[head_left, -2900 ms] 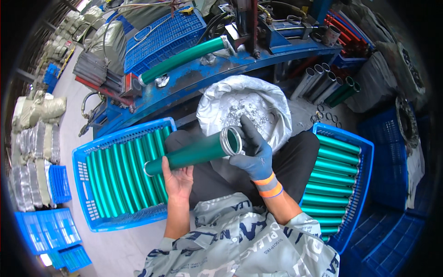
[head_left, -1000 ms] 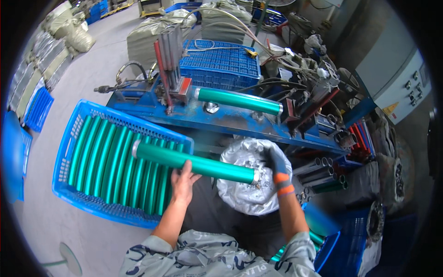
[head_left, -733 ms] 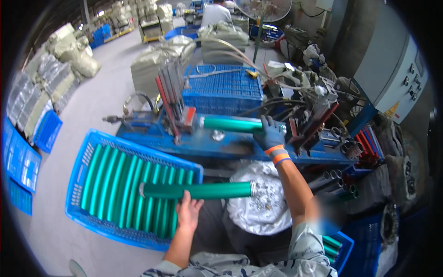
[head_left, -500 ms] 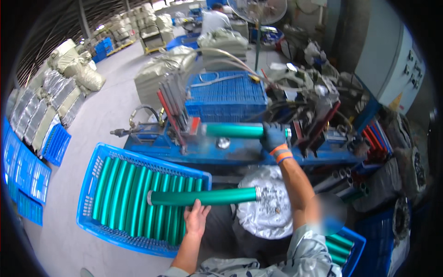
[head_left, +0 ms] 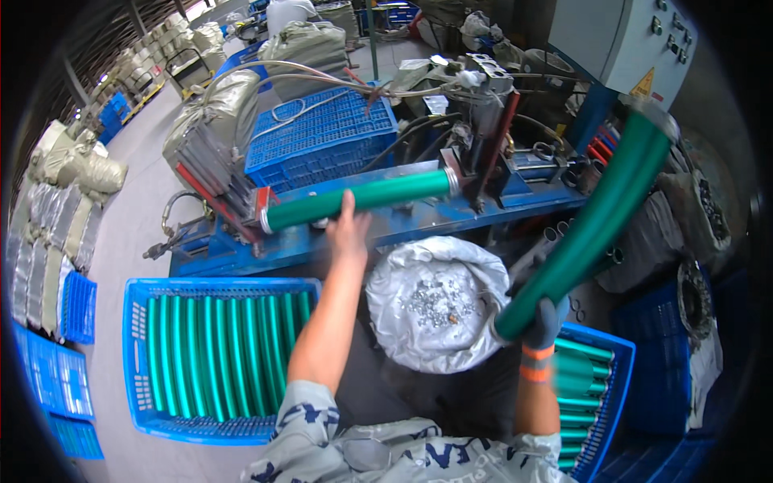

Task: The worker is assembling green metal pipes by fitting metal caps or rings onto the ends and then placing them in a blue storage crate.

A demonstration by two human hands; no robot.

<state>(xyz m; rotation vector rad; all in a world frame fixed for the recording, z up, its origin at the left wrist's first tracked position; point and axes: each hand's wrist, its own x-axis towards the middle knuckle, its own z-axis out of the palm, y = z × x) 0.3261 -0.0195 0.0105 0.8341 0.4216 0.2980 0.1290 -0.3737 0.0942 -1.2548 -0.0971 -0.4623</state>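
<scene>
A green metal tube [head_left: 378,196] with silver ends lies across the blue bench machine, its ends at the two clamping heads. My bare left hand [head_left: 348,233] is at the tube's middle, a finger lying over its front; the hand is partly blurred. In my right hand [head_left: 546,324], which wears a dark glove and an orange-striped wristband, is a second green tube [head_left: 588,221]. I grip it near its lower end, and it slants up to the right, its top close to the camera. Below this hand stands a blue crate [head_left: 616,402] of green tubes.
At left, a blue crate [head_left: 217,283] holds a row of green tubes. Between my arms sits a silvery sack [head_left: 394,342] with small metal pieces in it. Beyond the bench are stacked blue crates [head_left: 322,121] and hoses. A grey control cabinet [head_left: 600,40] stands at far right.
My left hand has carried its tube from over the left crate up to the bench machine. My right hand has taken the other tube off the machine and swung it down to the right.
</scene>
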